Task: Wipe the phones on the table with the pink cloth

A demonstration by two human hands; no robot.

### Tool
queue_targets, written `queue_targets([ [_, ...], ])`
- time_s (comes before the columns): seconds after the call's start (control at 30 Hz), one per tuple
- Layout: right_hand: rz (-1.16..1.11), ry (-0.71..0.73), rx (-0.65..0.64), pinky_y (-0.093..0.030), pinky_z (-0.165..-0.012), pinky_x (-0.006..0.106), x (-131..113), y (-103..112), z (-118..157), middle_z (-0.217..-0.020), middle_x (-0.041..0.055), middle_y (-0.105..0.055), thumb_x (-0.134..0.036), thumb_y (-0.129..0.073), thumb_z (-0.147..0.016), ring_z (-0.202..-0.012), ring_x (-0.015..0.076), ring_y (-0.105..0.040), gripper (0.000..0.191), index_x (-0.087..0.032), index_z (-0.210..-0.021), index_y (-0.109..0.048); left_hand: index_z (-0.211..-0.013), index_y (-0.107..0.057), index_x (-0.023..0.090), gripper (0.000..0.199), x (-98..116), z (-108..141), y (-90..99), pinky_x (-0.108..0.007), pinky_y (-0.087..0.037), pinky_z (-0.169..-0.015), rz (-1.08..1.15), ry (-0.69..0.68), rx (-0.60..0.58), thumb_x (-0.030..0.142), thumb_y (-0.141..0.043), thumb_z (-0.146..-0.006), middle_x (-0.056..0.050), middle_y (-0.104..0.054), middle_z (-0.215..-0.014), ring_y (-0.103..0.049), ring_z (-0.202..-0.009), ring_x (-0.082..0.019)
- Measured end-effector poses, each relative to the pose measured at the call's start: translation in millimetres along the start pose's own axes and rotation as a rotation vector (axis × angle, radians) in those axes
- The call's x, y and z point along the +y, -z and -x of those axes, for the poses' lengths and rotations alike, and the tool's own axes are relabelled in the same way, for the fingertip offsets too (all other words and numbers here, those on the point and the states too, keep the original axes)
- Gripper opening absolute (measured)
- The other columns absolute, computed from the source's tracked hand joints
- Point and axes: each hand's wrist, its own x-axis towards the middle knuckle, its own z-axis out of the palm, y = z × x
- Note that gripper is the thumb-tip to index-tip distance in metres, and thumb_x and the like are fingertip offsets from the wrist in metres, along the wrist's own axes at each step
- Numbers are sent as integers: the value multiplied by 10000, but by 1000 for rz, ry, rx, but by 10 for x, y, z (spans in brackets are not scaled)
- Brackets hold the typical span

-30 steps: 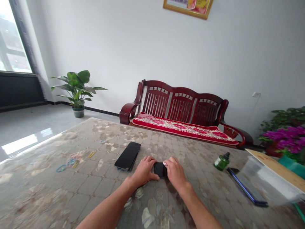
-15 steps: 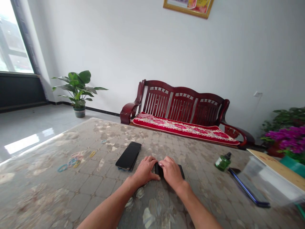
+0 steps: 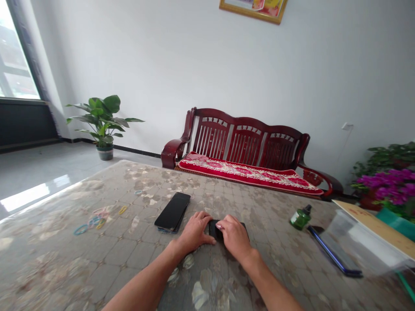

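A flat black object [image 3: 213,225] lies on the table in front of me, partly hidden under my hands. My left hand [image 3: 196,231] rests at its left edge, thumb and fingers gripping that side. Over its middle is my right hand [image 3: 234,235], fingers curled and pressed together, pinching something small and pale that I cannot make out. Just left of my left hand lies a black phone [image 3: 173,211] on top of another flat item.
Colored bands [image 3: 97,220] lie at the left. To the right are a green bottle [image 3: 301,217], a blue-edged phone [image 3: 335,252] and a clear plastic box [image 3: 359,242] under a tan board. Beyond the table [image 3: 129,259] stands a red wooden bench [image 3: 246,142].
My right hand has shifted slightly on the black object, with its fingers more curled, and more of the object's left part shows. The view has turned slightly.
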Motion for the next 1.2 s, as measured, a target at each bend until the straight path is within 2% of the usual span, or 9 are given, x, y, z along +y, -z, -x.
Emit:
queue_targets([
  [0.2, 23, 57, 41, -382, -794, 226, -108, -85, 32, -930, 11, -623, -168, -452, -954, -920, 149, -565, 259, -264, -915, -688, -1160, -644, 201, 655, 32, 17, 33, -373, -430, -975, -1, -19, 14, 441, -871, -594, -83, -618, -1164, -545, -1093, -287],
  [0.4, 129, -168, 55, -378, -784, 250, 327, 11, 63, -962, 46, -635, -152, -450, -949, -936, 171, -571, 266, -239, -965, -701, -1160, -651, 207, 641, 62, 5, 72, -382, -428, -980, -5, 20, -27, 446, -860, -603, -86, -611, -1187, -537, -1106, -300],
  [0.47, 160, -218, 58, -376, -778, 258, 359, 11, 47, -963, 56, -634, -139, -442, -947, -936, 178, -572, 272, -224, -946, -701, -1165, -649, 201, 645, 66, 2, 75, -378, -426, -982, -3, 26, -28, 441, -859, -604, -88, -609, -1189, -535, -1108, -301],
  [0.67, 116, -99, 50, -377, -782, 255, -64, -94, 29, -959, 35, -631, -153, -424, -964, -925, 172, -573, 272, -240, -946, -682, -1166, -643, 207, 634, 67, 12, 67, -379, -428, -981, -6, 16, -13, 440, -852, -615, -84, -610, -1182, -536, -1108, -297],
  [0.73, 98, -69, 48, -379, -785, 251, -113, -104, 42, -964, 29, -631, -163, -431, -966, -931, 169, -572, 263, -249, -966, -680, -1176, -636, 213, 637, 65, 17, 65, -383, -427, -986, -9, 12, -11, 441, -849, -621, -82, -609, -1187, -536, -1109, -293],
  [0.83, 106, -93, 50, -377, -785, 248, 67, -60, 76, -964, 29, -632, -173, -420, -974, -927, 164, -576, 275, -252, -975, -684, -1173, -639, 199, 645, 67, 20, 73, -381, -427, -991, -11, 14, -17, 431, -857, -611, -89, -610, -1193, -535, -1113, -296],
  [1.0, 188, -264, 34, -372, -750, 256, 475, 39, 134, -972, 56, -633, -182, -411, -981, -904, 171, -589, 287, -223, -963, -695, -1169, -646, 181, 649, 90, 9, 101, -376, -427, -992, -10, 33, -36, 418, -860, -604, -101, -607, -1207, -529, -1124, -304],
  [1.1, 197, -254, 37, -370, -752, 254, 400, 29, 199, -953, 60, -628, -168, -406, -979, -897, 170, -590, 284, -207, -939, -685, -1168, -646, 180, 642, 98, 9, 102, -377, -425, -991, -12, 36, -37, 413, -855, -607, -101, -607, -1203, -531, -1121, -305],
  [1.2, 138, -145, 49, -370, -773, 252, 209, 2, 299, -951, 43, -619, -159, -420, -973, -906, 170, -581, 257, -219, -941, -668, -1168, -644, 191, 620, 97, 17, 91, -386, -427, -988, -10, 29, -24, 415, -841, -623, -95, -608, -1197, -533, -1117, -303],
])
